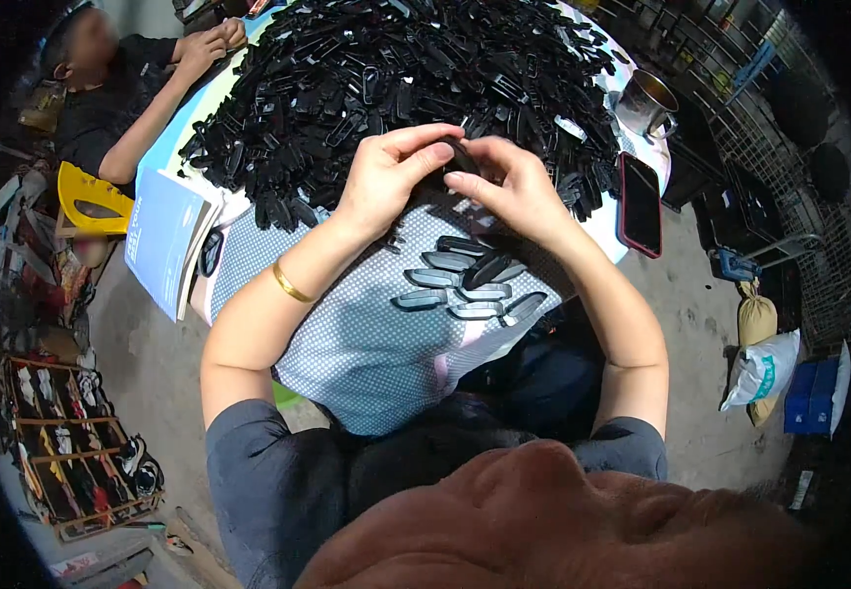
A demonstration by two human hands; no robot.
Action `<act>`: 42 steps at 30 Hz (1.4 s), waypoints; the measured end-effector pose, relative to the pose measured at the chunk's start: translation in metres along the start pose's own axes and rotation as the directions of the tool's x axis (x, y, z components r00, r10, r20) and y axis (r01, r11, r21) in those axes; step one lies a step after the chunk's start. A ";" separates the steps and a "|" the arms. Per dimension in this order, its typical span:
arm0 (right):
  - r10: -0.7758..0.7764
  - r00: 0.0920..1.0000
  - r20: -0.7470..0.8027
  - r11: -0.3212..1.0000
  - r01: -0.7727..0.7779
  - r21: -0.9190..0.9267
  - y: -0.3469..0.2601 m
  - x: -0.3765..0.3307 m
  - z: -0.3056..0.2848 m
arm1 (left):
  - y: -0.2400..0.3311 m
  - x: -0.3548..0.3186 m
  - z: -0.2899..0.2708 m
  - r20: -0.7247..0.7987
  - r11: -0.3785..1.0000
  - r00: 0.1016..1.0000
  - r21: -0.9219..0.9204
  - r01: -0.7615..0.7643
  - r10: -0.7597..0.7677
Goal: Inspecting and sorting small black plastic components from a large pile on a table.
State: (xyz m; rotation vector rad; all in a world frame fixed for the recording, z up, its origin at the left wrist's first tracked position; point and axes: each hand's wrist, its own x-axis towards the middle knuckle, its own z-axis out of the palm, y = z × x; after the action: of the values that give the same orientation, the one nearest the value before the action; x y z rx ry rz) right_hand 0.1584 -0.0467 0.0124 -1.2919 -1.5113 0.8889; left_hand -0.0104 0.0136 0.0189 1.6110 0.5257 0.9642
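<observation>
Over the near edge of a large heap of small black plastic parts (396, 69), both my hands pinch one black elongated plastic piece (461, 155). My left hand (386, 182) grips it from the left between thumb and fingers, and a gold bangle (291, 285) circles that wrist. On its other side, my right hand (519, 191) holds it with thumb and curled fingers. My fingers partly cover the piece. Just below my hands, several long oval black parts (475, 292) lie side by side on the dotted cloth (347, 339), one resting across others.
A blue-covered book (165, 240) lies at the table's left edge. At the right stand a metal cup (648, 98) and a dark-screened phone (640, 206). Another person (141, 98) sits at the far left, near a yellow plastic stool (92, 201). Sacks (764, 368) stand on the floor to the right.
</observation>
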 end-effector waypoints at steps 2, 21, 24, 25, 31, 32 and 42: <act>-0.080 0.997 0.000 0.990 0.079 -0.119 0.001 -0.002 0.001 | -0.002 0.000 0.000 0.026 0.999 0.999 -0.011 -0.030 0.030; -0.535 0.825 -0.184 0.492 0.127 -0.862 0.021 0.080 -0.068 | -0.006 -0.001 0.018 0.483 0.898 0.846 0.441 -0.012 -0.226; -0.500 0.856 -0.132 0.444 0.122 -0.888 0.027 0.087 -0.066 | -0.020 0.004 0.024 0.391 0.759 0.915 0.566 -0.322 0.097; -0.506 0.857 -0.101 0.414 0.138 -0.900 0.027 0.088 -0.066 | -0.024 0.005 0.025 0.379 0.709 0.910 0.596 -0.378 0.168; -0.577 0.780 -0.243 0.596 0.198 -0.778 0.016 0.070 -0.068 | -0.033 0.011 0.028 0.463 0.376 0.856 0.769 -0.517 0.230; -0.460 0.845 -0.274 0.723 0.177 -0.668 0.016 0.063 -0.072 | -0.033 0.011 0.029 0.472 0.360 0.843 0.763 -0.537 0.257; -0.014 0.999 0.032 0.995 0.011 0.099 0.006 0.010 -0.046 | -0.010 0.009 0.007 0.119 0.845 0.990 0.518 -0.131 0.081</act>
State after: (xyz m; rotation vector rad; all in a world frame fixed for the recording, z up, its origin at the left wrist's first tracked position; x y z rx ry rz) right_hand 0.2041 -0.0376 0.0231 -1.2004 -1.4803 0.9692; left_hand 0.0021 0.0187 0.0124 2.1881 0.6820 0.8622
